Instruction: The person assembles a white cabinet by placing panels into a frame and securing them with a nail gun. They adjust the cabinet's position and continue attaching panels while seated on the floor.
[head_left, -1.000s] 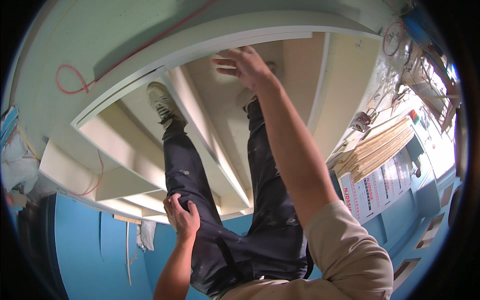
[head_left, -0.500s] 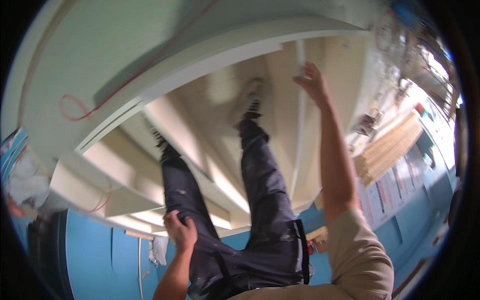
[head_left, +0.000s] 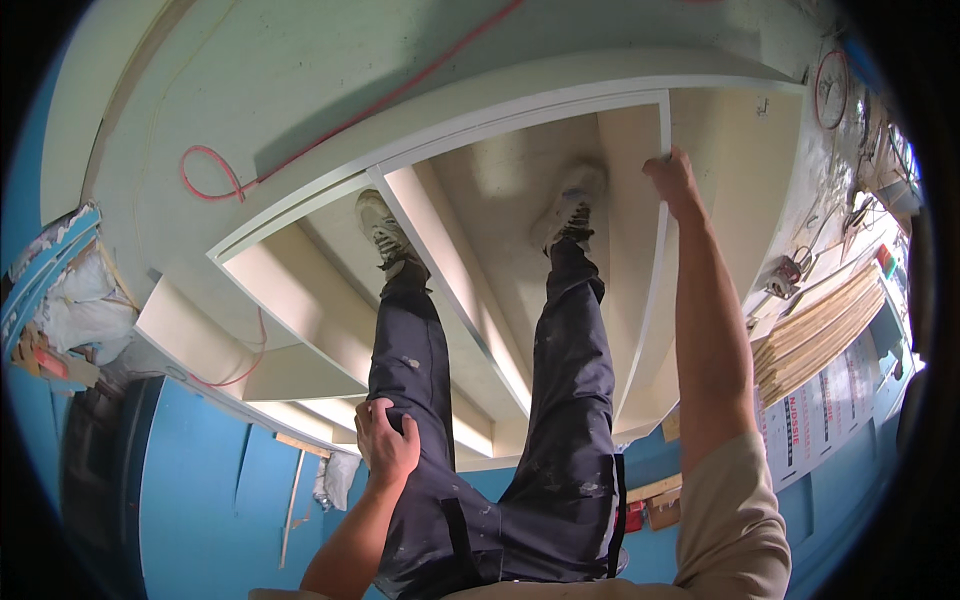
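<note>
My feet stand inside a large cream-white cabinet carcass [head_left: 520,108] lying on the floor, one shoe [head_left: 382,225] on the left and the other [head_left: 577,205] in the middle bay. With fingers closed over the edge, my right hand [head_left: 677,188] grips a thin upright divider panel [head_left: 650,285] near its far end. My left hand [head_left: 388,440] lies on my left thigh, just above the knee, holding nothing, thumb apart from the fingers. Another divider [head_left: 450,280] runs between my legs.
A red hose [head_left: 400,90] crosses the pale floor beyond the carcass and loops at its left. Stacked wooden boards [head_left: 820,325] and a small power tool [head_left: 787,275] are on the right. Plastic bags [head_left: 90,300] lie at the left. Blue sheeting [head_left: 200,490] covers the floor behind.
My right hand has come down from above the divider and closed on its edge. My left hand stays on my thigh. The view has shifted, moving the scene rightward and slightly down.
</note>
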